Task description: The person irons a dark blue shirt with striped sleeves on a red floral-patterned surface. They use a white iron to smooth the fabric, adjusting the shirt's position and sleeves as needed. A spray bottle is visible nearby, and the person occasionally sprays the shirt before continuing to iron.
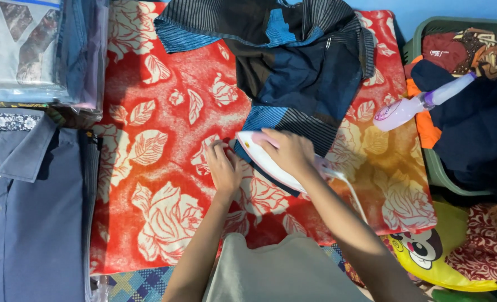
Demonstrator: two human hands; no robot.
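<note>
A dark blue and black striped garment lies crumpled on a red blanket with cream rose prints. My right hand grips a white electric iron, which rests on the garment's lower corner. Its white cord trails toward me. My left hand presses flat on the blanket just left of the iron, holding the corner of the cloth down.
A folded blue-grey buttoned shirt lies at left, with bagged folded clothes above it. A green basket of clothes stands at right, a purple-white spray bottle on it. A yellow cartoon cushion sits at lower right.
</note>
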